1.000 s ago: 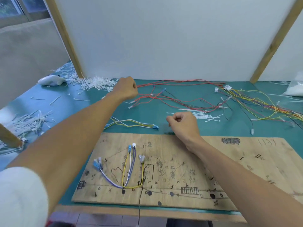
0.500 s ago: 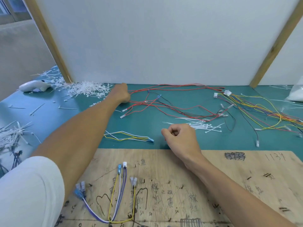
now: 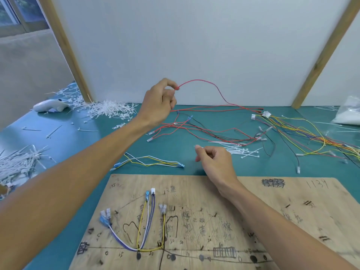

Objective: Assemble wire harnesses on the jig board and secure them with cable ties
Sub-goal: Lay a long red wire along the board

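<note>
Left hand [image 3: 159,102]: raised above the back of the teal counter [image 3: 78,145], thumb and forefinger pinching the end of a thin red wire [image 3: 204,82]. The wire arcs up from the pinch, then falls to the right and runs down to the counter along the foot of the white back panel [image 3: 194,45].

Right hand [image 3: 214,162]: held just beyond the far edge of the plywood jig board [image 3: 253,211], fingers curled in, thumb against forefinger. Nothing visible in its grasp.

Jig board: lies flat at the near edge of the counter, covered in handwritten marks and numbers. On its left part sits a partial harness of yellow, white and purple wires [image 3: 144,227], routed in loops that meet at the lower edge. Its blue and clear terminals point away from the person.

Counter, other stock:
- A loose bundle of yellow and white wires with blue terminals [image 3: 152,161], just beyond the board, between the two forearms.
- A tangle of red and black wires [image 3: 204,131], under and to the right of the left hand.
- A spread of multicoloured wires [image 3: 311,137], far right.
- A small bunch of white cable ties [image 3: 239,151], just beyond the right hand.
- A large heap of white cable ties [image 3: 109,110] at the back left, with a white pistol-shaped tool [image 3: 50,106] beside it.
- A further heap of ties [image 3: 17,162] at the left edge.
- A clear plastic bag [image 3: 348,112], back right corner.
</note>
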